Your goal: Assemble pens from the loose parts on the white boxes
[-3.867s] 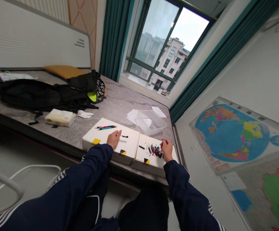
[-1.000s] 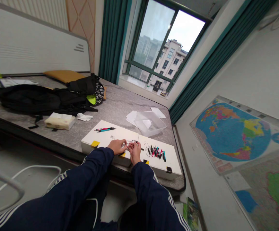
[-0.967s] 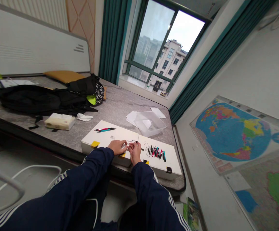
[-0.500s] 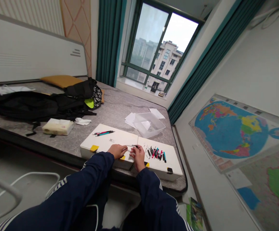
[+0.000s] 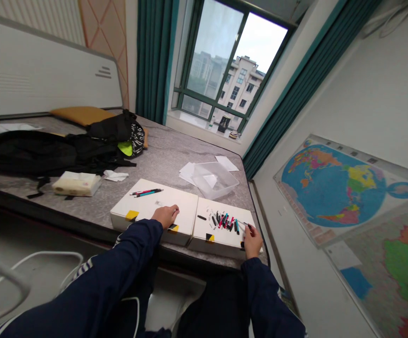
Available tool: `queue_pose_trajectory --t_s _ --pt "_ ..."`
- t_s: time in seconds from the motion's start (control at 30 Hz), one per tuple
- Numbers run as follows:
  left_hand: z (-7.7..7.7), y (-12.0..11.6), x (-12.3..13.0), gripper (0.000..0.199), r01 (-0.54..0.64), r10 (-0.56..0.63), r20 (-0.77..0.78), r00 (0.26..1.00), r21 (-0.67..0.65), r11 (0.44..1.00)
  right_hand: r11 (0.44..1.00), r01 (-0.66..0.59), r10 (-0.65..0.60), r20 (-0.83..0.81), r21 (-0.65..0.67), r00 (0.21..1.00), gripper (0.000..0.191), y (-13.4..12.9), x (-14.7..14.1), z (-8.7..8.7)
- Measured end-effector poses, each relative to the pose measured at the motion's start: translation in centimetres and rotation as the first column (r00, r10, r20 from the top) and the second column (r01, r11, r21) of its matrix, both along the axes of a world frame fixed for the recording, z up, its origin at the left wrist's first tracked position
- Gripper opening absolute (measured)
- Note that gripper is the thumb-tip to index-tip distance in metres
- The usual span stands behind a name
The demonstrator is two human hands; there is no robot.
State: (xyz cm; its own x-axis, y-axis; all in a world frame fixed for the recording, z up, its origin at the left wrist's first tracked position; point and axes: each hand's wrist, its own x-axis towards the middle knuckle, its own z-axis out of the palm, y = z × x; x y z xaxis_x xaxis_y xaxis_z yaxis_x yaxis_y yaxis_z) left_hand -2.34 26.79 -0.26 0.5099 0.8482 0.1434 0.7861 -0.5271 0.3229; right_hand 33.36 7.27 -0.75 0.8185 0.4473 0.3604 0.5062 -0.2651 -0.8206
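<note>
The right hand's fingertips (image 5: 250,232) are pinched narrow on a thin pen refill (image 5: 243,224), which angles out toward the pens; its exact colour is too fine to make out. That right hand (image 5: 252,243) sits over the front right corner of a flat white cardboard box (image 5: 225,244), close to a loose cluster of black, red and teal pen parts (image 5: 225,221) lying on the lid. A short black pen part (image 5: 201,217) lies apart from the cluster, nearer the seam where this box butts against a second white cardboard box (image 5: 154,202).

The left hand (image 5: 165,216) rests on that second box near its front edge, fingers lightly curled and narrow, holding nothing that shows. Just beside it is a small yellow-and-black label (image 5: 173,228); a yellow label (image 5: 132,215) marks the box's left corner. Two slim pens, one red and black, one teal and black (image 5: 146,192), lie side by side on the lid.

Beyond the boxes, on a grey mattress (image 5: 161,157), sit a transparent plastic tub (image 5: 212,180) and loose white paper sheets (image 5: 188,172) — further left, a tissue pack (image 5: 76,184) and a black backpack (image 5: 31,152).
</note>
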Motion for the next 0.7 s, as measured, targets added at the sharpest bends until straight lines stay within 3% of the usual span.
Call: queue_pose_trajectory --t_s 0.17,0.33,0.5,0.6,0.7 --pt "0.1 -0.1 0.1 0.035 -0.018 0.017 -0.01 1.0 -0.013 1.0 0.997 0.013 -0.002 0.135 -0.079 0.991 0.05 0.6 0.5 -0.8" --pt "0.2 -0.1 0.1 0.034 -0.024 0.024 -0.024 0.999 -0.012 1.0 0.973 -0.037 0.099 0.268 -0.227 0.958 0.046 0.9 0.2 -1.4" --pt "0.3 -0.1 0.1 0.034 -0.034 0.034 -0.024 0.999 -0.012 0.999 0.945 -0.061 0.146 0.246 -0.323 0.958 0.044 0.8 0.7 -0.9" --pt "0.3 -0.1 0.0 0.035 -0.04 0.04 0.005 0.999 -0.022 0.999 0.964 -0.031 0.079 0.171 -0.265 0.982 0.047 0.7 0.3 0.4" --pt "0.3 0.0 -0.1 0.035 -0.039 0.041 0.047 0.998 -0.038 0.998 0.994 -0.079 0.093 0.208 -0.076 0.974 0.046 1.5 -2.8 2.0"
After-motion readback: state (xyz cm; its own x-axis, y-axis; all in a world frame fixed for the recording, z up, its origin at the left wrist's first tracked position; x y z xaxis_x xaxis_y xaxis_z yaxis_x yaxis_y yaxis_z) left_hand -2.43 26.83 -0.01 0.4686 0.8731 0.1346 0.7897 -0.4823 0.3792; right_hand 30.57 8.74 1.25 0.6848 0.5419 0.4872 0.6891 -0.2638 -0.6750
